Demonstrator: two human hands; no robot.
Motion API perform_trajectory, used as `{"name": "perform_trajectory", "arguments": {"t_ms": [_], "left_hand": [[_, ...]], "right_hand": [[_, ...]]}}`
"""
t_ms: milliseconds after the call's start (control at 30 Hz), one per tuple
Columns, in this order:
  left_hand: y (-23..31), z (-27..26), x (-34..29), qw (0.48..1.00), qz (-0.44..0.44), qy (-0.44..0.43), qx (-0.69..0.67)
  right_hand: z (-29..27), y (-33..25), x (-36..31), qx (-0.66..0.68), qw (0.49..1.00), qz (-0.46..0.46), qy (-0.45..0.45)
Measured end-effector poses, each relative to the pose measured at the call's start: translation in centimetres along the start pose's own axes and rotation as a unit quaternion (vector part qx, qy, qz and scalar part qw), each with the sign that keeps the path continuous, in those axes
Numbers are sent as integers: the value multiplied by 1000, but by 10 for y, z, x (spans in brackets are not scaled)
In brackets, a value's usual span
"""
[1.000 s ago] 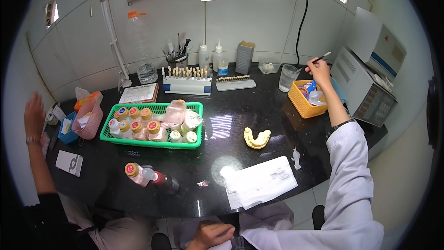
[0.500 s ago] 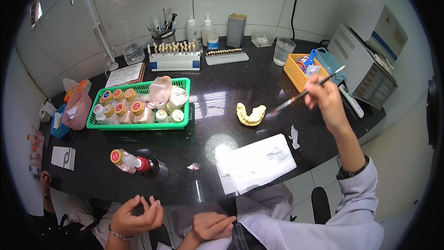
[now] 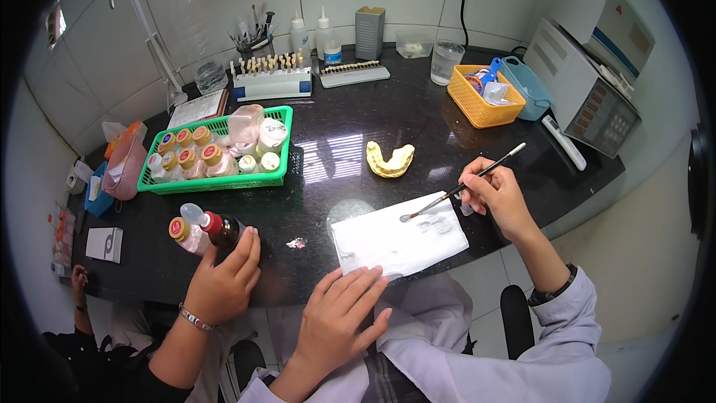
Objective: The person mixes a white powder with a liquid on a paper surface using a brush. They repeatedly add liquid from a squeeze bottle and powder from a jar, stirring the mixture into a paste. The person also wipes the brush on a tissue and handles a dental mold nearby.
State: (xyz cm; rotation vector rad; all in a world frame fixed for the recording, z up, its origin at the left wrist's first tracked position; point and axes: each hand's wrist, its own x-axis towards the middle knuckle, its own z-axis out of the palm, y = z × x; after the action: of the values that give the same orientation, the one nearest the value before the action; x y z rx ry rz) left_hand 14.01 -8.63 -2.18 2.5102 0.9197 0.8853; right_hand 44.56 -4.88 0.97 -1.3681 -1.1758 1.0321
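Observation:
In my right hand (image 3: 494, 198) is a thin dark-handled brush (image 3: 470, 180), held pencil-like, its tip down on the folded white tissue (image 3: 373, 233). Grey smudges mark the tissue near the tip. My left hand (image 3: 339, 313) is open, its outstretched fingers at the tissue's near edge. Beyond the tissue stands a yellowish horseshoe-shaped dental cast (image 3: 390, 163), apart from both hands. To the left, another person's braceleted hand (image 3: 221, 272) is against a dark dropper bottle (image 3: 224, 231) with a red collar. A gold-capped powder bottle (image 3: 192, 235) stands beside it.
A green basket (image 3: 216, 184) of powder bottles stands left. Behind are a tooth shade guide (image 3: 272, 86), squeeze bottles (image 3: 324, 37) and a water cup (image 3: 447, 63). A yellow basket (image 3: 485, 108) and a grey machine (image 3: 574, 78) stand right. A foil scrap (image 3: 297, 242) lies centre-left.
My right hand has brought the brush from beside the cast down onto the tissue. My left hand has moved forward from my lap to the tissue's edge. The other person's hand has reached the dropper bottle.

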Motion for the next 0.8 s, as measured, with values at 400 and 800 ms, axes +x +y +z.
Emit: {"name": "perform_trajectory", "arguments": {"t_ms": [400, 800], "left_hand": [[2, 3, -1, 1000, -22, 18, -9], [0, 4, -3, 999, -16, 35, -15]], "right_hand": [[-19, 8, -25, -59, 992, -93, -66], [-22, -18, -41, -109, 964, -240, -31]]}}
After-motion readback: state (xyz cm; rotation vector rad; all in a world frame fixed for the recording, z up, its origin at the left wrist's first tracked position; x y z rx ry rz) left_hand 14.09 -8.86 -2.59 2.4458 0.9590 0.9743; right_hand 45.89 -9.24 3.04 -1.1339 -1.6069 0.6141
